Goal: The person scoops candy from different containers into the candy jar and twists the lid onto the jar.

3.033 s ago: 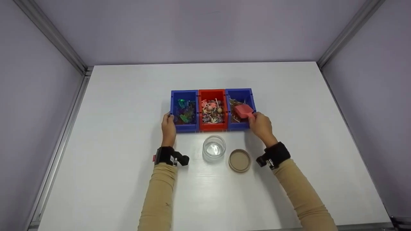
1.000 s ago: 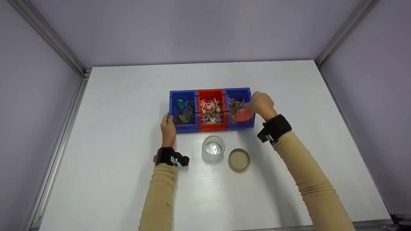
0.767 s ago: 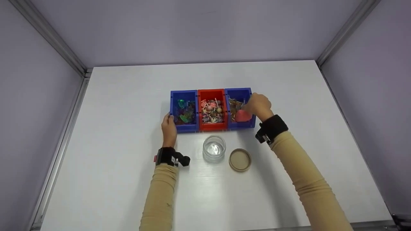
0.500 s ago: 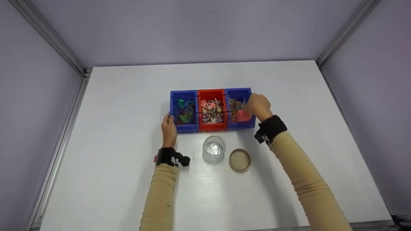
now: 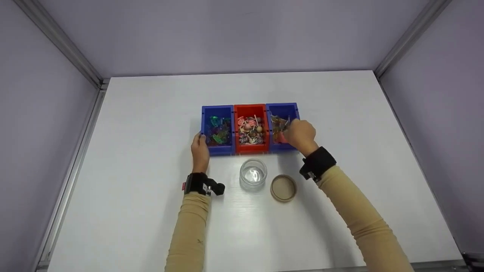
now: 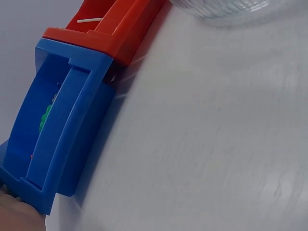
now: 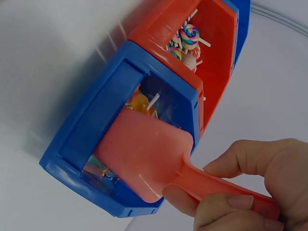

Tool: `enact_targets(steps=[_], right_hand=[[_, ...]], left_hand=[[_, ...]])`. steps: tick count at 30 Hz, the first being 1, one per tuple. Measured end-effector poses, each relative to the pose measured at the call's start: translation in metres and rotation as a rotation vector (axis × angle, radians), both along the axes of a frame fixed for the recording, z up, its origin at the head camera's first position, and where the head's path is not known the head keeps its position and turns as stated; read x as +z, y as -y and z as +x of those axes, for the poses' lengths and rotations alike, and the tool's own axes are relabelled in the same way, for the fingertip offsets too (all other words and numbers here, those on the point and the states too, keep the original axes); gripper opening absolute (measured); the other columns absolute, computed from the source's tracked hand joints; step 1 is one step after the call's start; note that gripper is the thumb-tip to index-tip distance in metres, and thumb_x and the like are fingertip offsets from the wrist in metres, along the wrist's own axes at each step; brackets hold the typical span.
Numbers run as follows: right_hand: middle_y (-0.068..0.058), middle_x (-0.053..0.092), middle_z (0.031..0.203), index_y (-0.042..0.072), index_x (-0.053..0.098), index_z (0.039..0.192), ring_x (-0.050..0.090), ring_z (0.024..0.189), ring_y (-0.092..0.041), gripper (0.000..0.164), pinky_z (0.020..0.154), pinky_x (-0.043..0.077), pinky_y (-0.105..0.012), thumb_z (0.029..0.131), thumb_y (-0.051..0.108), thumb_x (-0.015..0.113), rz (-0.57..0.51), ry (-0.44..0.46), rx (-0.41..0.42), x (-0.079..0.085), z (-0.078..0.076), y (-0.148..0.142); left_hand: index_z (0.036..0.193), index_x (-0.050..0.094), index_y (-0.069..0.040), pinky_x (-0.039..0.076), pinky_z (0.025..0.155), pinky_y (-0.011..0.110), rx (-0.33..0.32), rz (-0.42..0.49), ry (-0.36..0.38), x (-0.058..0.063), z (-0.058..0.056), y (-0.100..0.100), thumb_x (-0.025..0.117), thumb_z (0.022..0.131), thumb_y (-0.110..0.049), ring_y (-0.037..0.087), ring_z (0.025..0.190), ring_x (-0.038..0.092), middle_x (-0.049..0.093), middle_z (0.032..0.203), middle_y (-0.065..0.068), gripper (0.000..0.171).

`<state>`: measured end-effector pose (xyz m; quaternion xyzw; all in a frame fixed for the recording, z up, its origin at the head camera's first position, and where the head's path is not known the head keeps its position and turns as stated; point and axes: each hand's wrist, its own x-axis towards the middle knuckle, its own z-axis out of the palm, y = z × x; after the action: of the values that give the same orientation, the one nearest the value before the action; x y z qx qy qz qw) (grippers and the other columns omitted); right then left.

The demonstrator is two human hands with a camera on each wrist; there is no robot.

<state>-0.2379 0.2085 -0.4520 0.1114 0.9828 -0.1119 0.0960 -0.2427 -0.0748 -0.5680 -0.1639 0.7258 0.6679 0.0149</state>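
My right hand (image 5: 301,136) grips the handle of a pink scoop (image 7: 149,154) in the right-hand blue bin (image 5: 281,109). The scoop's blade dips among lollipops (image 7: 140,102) with white sticks; in the head view the hand mostly hides it. At the far left of the row, my left hand (image 5: 200,153) holds the outer wall of the other blue bin (image 6: 72,120), its thumb at the rim. Green and other coloured clear pieces (image 5: 220,136) lie inside that one. Between them stands a red bin (image 5: 250,109) of patterned lollipops (image 7: 190,36).
An open glass jar (image 5: 253,174) stands just in front of the red bin. To its right a round tan lid (image 5: 283,188) lies on the white table (image 5: 242,234). Grey panels (image 5: 242,37) enclose the back and sides.
The right hand rose with the scoop, tipping its blade down into the right bin, then shifted slightly toward me as the scoop became more hidden. The left hand stayed at its bin.
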Motion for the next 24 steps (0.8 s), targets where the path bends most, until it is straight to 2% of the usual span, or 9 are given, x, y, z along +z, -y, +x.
enact_targets(steps=[6,11,15,17,24], right_hand=[[-0.029,0.071,0.092,-0.009,0.071,0.089,0.069,0.084,-0.042,0.046,0.069,0.057,-0.053,0.083,0.037,0.069,0.0,-0.135,-0.011,-0.012,0.013,0.001],[-0.031,0.07,0.085,-0.009,0.07,0.078,0.069,0.078,-0.044,0.043,0.066,0.056,-0.055,0.083,0.034,0.069,-0.035,-0.206,-0.017,-0.02,0.022,-0.001],[-0.031,0.07,0.085,-0.007,0.067,0.072,0.068,0.078,-0.045,0.03,0.065,0.056,-0.056,0.086,0.019,0.058,-0.066,-0.216,-0.03,-0.027,0.028,-0.005],[-0.032,0.07,0.087,-0.008,0.067,0.075,0.068,0.08,-0.046,0.026,0.067,0.056,-0.057,0.084,0.011,0.051,-0.076,-0.208,-0.036,-0.03,0.03,-0.007],[-0.033,0.07,0.091,-0.009,0.068,0.083,0.068,0.083,-0.047,0.029,0.069,0.056,-0.058,0.087,0.013,0.05,-0.084,-0.199,-0.049,-0.036,0.031,-0.014]], left_hand=[[0.147,0.035,-0.002,0.026,0.123,0.041,-0.007,0.002,0.008,0.0,-0.002,0.0,0.031,0.106,-0.023,0.029,0.148,0.029,0.036,0.155,0.017,0.047],[0.147,0.035,-0.001,0.025,0.124,0.04,0.001,0.003,-0.001,-0.002,-0.003,0.001,0.032,0.105,-0.022,0.029,0.148,0.03,0.037,0.155,0.018,0.047],[0.147,0.035,-0.002,0.026,0.124,0.04,-0.008,0.007,0.008,-0.002,-0.002,0.001,0.03,0.106,-0.023,0.029,0.148,0.03,0.036,0.155,0.017,0.047],[0.147,0.035,-0.002,0.026,0.124,0.04,-0.009,0.008,0.012,-0.002,-0.002,0.0,0.03,0.106,-0.023,0.029,0.148,0.029,0.036,0.155,0.017,0.047],[0.148,0.034,-0.002,0.026,0.123,0.04,-0.003,0.014,0.017,-0.001,-0.001,0.0,0.031,0.106,-0.023,0.029,0.148,0.029,0.035,0.155,0.017,0.047]])
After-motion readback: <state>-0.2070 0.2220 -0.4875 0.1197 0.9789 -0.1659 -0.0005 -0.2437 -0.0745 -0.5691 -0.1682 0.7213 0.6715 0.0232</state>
